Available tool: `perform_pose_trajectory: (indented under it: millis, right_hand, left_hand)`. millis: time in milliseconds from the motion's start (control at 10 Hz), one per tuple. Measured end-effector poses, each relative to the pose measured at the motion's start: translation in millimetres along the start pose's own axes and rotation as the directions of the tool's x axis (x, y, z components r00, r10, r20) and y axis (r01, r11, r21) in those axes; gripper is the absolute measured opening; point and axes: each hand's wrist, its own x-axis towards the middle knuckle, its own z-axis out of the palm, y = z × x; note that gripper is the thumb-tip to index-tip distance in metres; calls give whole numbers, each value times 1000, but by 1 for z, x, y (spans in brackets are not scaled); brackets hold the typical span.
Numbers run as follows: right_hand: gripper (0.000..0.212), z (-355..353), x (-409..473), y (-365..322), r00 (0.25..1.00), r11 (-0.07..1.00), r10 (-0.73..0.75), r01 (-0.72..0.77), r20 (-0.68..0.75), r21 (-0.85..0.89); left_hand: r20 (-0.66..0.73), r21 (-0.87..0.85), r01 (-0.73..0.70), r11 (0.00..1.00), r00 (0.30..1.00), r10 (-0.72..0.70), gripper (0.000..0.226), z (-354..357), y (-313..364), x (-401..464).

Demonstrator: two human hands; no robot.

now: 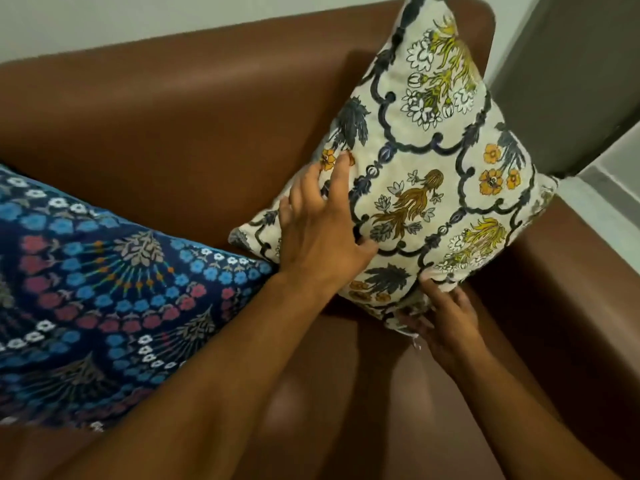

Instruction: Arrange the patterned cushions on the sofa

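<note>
A cream cushion (pixel 433 168) with dark scalloped lines and yellow and orange flowers stands tilted in the sofa's right corner, leaning on the backrest. My left hand (pixel 322 233) lies flat on its face near the left edge, fingers spread. At the cushion's bottom corner, my right hand (pixel 446 323) pinches the fabric. A dark blue cushion (pixel 104 289) with blue, red and white flower rows lies on the seat to the left, touching the cream one.
The brown leather sofa (pixel 166 109) has a backrest along the top and an armrest (pixel 571 289) at the right. A pale wall rises behind it, and a grey panel (pixel 571 81) stands at the upper right.
</note>
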Motion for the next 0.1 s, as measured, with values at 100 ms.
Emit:
perform_pose_trajectory:
  millis: [100]
  right_hand:
    - [50,-6,-9,-7,996,982,68,-77,-56,-173]
  left_hand:
    - [21,93,-80,992,997,79,117,-10,-10,-14]
